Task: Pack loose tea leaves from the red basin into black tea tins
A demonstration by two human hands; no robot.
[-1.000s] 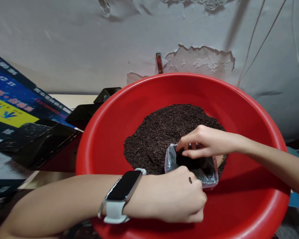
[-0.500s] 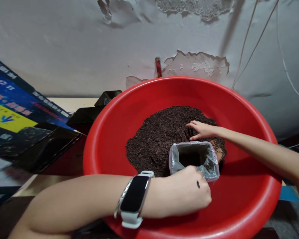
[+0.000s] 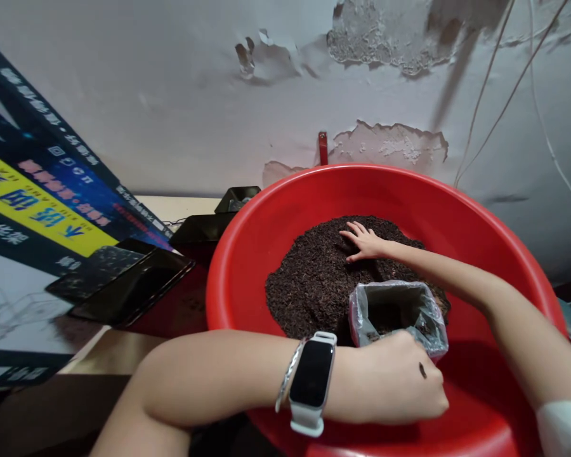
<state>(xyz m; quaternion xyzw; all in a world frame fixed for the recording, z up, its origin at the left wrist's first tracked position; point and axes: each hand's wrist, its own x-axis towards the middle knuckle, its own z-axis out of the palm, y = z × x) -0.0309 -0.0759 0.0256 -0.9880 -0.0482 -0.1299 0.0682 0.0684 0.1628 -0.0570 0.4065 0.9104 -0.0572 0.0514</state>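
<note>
A big red basin (image 3: 247, 254) holds a heap of dark brown grains (image 3: 314, 279). A small clear plastic bag (image 3: 400, 311) stands open-mouthed in the basin at the heap's near edge. My left hand (image 3: 400, 387), with a watch and a bangle on the wrist, is closed around the bag's near rim. My right hand (image 3: 364, 241) reaches across to the top of the heap, fingers stretched out flat on the grains, holding nothing.
A blue and yellow printed box (image 3: 38, 203) leans at the left. Black flat trays (image 3: 124, 285) lie beside the basin on a wooden table. Behind is a peeling grey wall (image 3: 266, 95) with thin wires (image 3: 495, 82) hanging at the right.
My right hand left the bag's mouth and moved up onto the grain heap, fingers opening flat. The left hand kept hold of the bag. The view shifted, so the basin sits further right.
</note>
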